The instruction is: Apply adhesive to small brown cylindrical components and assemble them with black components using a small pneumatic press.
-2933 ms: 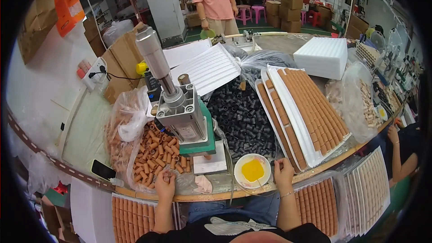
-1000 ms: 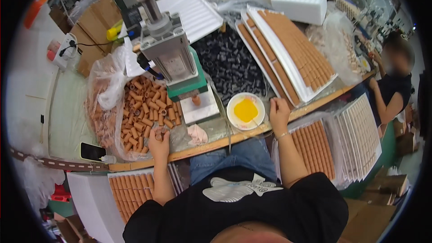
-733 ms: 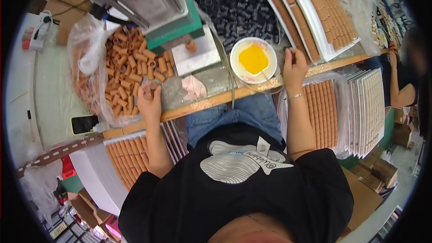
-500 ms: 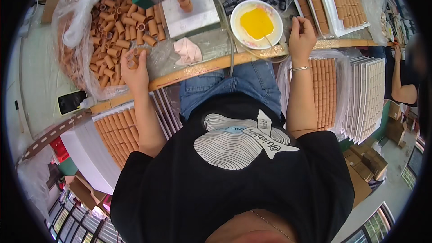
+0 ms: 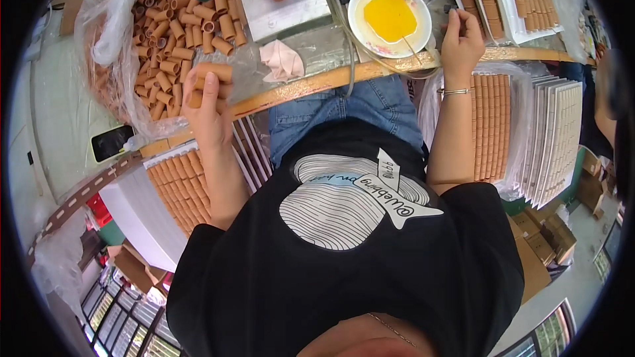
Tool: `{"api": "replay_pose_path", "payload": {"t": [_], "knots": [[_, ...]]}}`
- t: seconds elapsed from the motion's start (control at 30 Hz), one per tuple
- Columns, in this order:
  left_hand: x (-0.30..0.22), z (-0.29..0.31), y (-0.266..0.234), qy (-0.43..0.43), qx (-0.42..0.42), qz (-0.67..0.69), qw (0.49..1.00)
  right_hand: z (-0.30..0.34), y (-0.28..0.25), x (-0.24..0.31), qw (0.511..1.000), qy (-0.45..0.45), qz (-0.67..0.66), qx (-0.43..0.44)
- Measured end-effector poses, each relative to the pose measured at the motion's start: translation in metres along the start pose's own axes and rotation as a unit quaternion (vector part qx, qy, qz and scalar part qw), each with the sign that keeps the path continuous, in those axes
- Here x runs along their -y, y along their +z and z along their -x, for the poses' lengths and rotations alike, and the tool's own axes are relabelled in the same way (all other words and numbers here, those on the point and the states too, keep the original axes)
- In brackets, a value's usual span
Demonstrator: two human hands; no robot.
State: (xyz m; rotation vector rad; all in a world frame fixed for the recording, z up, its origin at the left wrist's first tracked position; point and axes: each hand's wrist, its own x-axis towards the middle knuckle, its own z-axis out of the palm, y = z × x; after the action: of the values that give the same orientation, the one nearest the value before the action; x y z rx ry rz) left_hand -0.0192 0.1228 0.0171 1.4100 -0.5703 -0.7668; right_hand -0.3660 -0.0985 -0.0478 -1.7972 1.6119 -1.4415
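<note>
Left hand [image 5: 207, 114] at the bench [image 5: 291, 92], grip curled, thumb over brown tubes [image 5: 217, 71]; right hand [image 5: 464, 46] raised, pinching what's probably a black fitting [image 5: 448, 8]; lettering [image 5: 399, 208] spans the black shirt [image 5: 357, 284].

Phone [image 5: 111, 143], screen dark, lies flat on the left of the bench [image 5: 305, 89], small white object [image 5: 135, 142] just beside it (too blurred to ID). Pink cloth [image 5: 282, 61] sits crumpled near the wooden edge. Lower left: slotted brown rail [image 5: 69, 205], red item [image 5: 99, 210], open cardboard box [image 5: 135, 266], bunched clear plastic [image 5: 61, 258]. Lower right: more cardboard boxes [image 5: 559, 231]. Gridded window [image 5: 119, 304] bottom left, another window [image 5: 552, 334] bottom right.
</note>
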Motion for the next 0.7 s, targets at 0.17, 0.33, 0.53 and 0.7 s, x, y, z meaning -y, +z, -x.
{"api": "replay_pose_path", "payload": {"t": [0.17,0.33,0.53,0.7], "knots": [[-0.018,0.026,0.062,-0.231,0.172,0.412,0.864,-0.001,-0.004,0.004,0.996,0.024,-0.077,0.031],[0.0,0.03,0.12,-0.414,0.181,0.583,0.676,-0.006,-0.02,0.013,0.958,0.086,-0.259,0.086],[0.005,0.021,0.139,-0.439,0.172,0.555,0.685,-0.004,-0.032,0.062,0.946,-0.243,-0.008,0.216],[0.002,0.018,0.139,-0.454,0.159,0.558,0.676,0.004,-0.024,0.083,0.941,-0.277,0.025,0.191]]}}
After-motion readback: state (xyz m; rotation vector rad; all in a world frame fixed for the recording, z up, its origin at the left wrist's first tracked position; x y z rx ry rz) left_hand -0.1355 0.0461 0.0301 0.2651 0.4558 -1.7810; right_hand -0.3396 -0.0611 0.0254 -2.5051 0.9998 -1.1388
